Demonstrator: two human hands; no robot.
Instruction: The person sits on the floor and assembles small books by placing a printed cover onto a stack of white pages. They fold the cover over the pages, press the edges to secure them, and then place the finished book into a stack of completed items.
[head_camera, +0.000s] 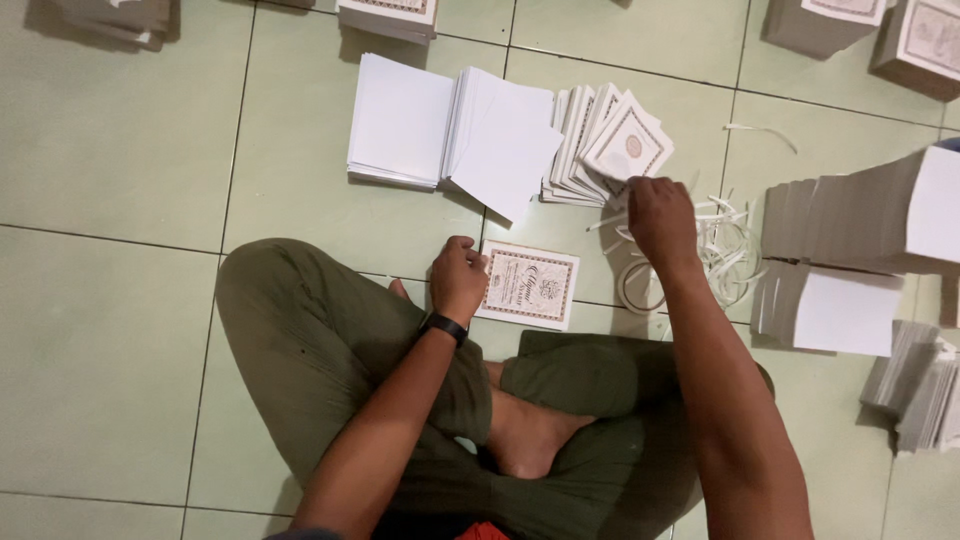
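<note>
While the left hand rests its curled fingers on the left edge of a printed card with an ornate brown border, pinning it flat to the green tiled floor just ahead of the crossed legs, the right hand reaches out to the fanned stack of matching cards, fingers bunched narrow at the near corner of the top one. Whether it has a card pinched yet, I cannot tell. Good form here, I'd say, means lifting only the top card by its corner so the fan stays put. Just right of that hand lies a tangle of white paper strips, close enough to snag. Left of the fan sit blank white sheets; tall grey bundles crowd the right side.
</note>
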